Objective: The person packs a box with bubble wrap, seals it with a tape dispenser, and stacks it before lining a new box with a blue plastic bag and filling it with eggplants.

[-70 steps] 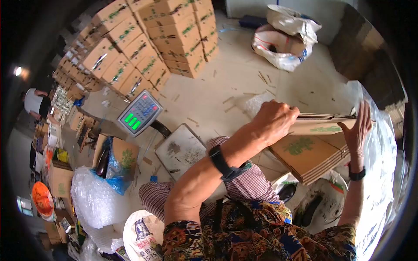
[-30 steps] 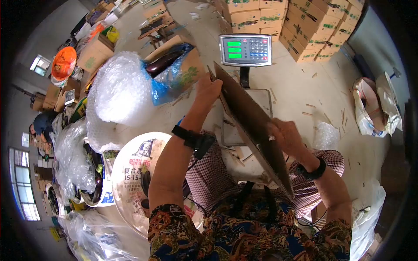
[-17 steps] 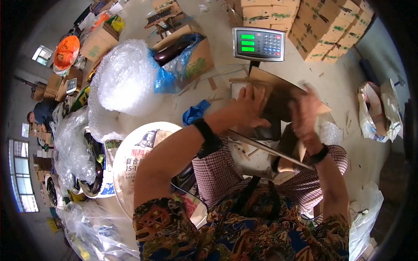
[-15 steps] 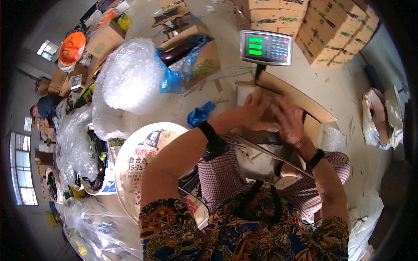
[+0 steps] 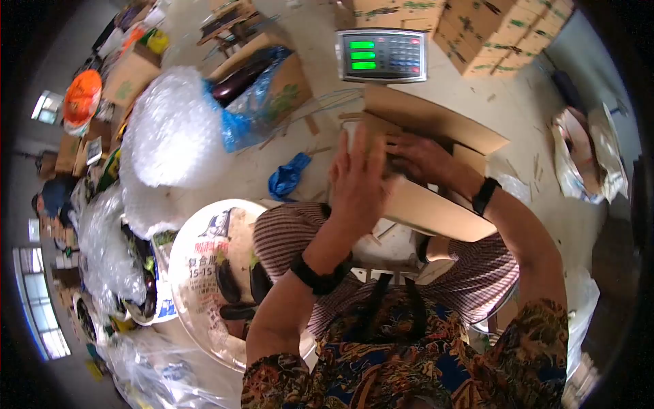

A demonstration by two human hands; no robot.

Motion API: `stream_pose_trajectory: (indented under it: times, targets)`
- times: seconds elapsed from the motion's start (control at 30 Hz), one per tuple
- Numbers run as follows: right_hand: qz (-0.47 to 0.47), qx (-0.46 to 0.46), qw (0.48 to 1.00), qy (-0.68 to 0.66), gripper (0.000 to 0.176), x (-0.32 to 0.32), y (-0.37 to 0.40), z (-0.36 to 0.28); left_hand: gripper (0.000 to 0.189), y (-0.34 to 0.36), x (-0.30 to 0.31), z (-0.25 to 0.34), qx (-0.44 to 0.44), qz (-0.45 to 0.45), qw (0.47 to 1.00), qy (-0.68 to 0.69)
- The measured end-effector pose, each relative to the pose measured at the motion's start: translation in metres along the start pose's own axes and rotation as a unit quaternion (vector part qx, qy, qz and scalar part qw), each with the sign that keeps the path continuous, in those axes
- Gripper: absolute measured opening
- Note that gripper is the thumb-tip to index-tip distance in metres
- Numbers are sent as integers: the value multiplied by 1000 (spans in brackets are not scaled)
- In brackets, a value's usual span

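Note:
An open cardboard box [image 5: 436, 211] sits in front of me, its near and far flaps folded outward. At its left end is my left hand [image 5: 361, 177], fingers stretched out and somewhat apart, blurred by motion. My right hand [image 5: 429, 160] reaches over the right part of the box. Its fingers point left into the opening, extended, with no held thing visible. What lies inside the box is mostly hidden by my hands. Just beyond the box stands a digital scale display [image 5: 383, 56] with green readouts.
Left of my knees is a white basin [image 5: 180, 252] with several eggplants [image 5: 228, 279]. A bubble wrap roll [image 5: 170, 129] lies beside a carton [image 5: 289, 85] holding eggplant in blue plastic. Crumpled blue plastic [image 5: 287, 177] is on the floor. Stacked cartons [image 5: 501, 31] and a white sack [image 5: 579, 157] are rightward.
My hands have moved apart: the left to the box's left end, the right into the opening. The near flap now tilts outward more broadly. The view has shifted, showing eggplants in the basin.

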State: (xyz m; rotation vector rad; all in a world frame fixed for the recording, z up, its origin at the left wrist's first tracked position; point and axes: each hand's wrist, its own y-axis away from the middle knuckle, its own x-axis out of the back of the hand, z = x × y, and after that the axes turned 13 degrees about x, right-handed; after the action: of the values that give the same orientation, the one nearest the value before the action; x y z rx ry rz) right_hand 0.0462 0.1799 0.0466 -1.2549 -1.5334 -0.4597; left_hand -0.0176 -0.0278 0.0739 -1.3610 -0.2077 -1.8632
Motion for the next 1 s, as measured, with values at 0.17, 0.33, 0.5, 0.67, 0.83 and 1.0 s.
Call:
stream_pose_trajectory:
  times: [0.17,0.33,0.5,0.67,0.83,1.0]
  targets:
    - [70,-31,995,58,30,71,6,-19,68,-26,-46,-9,76,-24,994,-81]
    - [64,-267,936,220,67,66,41,-46,53,-31,-45,-1,159,-51,985,43]
    - [92,-203,944,243,80,-11,62,-81,57,-54,-65,-21,268,57,819,504]
    - [76,-222,953,193,76,-6,65,-77,49,-84,-61,-18,182,-92,948,246]
    - [63,-206,962,165,71,-7,80,-74,41,-104,-100,-59,-158,-55,983,-78]
    - [325,-557,736,-204,76,2,115,-60,37,-95,-76,-40,11,-131,988,83]
